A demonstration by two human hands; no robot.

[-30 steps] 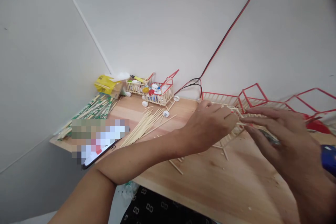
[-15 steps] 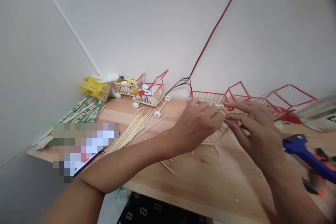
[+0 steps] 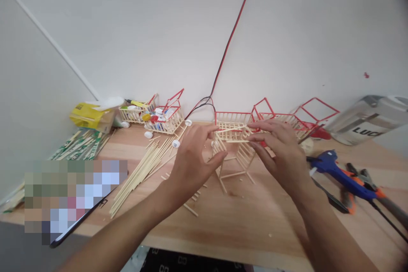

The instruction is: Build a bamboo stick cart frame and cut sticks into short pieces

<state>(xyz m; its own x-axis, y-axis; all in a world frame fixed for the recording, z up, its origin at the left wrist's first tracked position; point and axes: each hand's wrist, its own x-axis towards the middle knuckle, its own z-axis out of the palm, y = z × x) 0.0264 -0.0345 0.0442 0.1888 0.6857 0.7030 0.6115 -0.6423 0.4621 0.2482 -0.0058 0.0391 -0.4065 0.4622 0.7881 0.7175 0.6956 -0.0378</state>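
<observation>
A small frame of thin wooden sticks (image 3: 236, 175) stands on the wooden table between my hands, slatted on its two sides. My left hand (image 3: 193, 153) is on its left side, thumb and fingers spread apart, the fingertips close to the frame's upper left corner. On the right, the fingers and thumb of my right hand (image 3: 280, 151) come together at the right end of a thin wooden stick (image 3: 237, 141) that lies across the frame's top. Whether that stick is fixed to the frame I cannot tell.
Finished stick carts with red trim (image 3: 234, 114) stand along the wall, and another cart (image 3: 165, 124) holds bottle caps. Loose sticks (image 3: 140, 174) and a phone (image 3: 86, 204) lie left. A blue glue gun (image 3: 338, 172) and a clear container (image 3: 366, 127) are on the right.
My hands have parted; my left hand has moved left and its fingers have spread open. The view has turned right, showing more of the container and the glue gun.
</observation>
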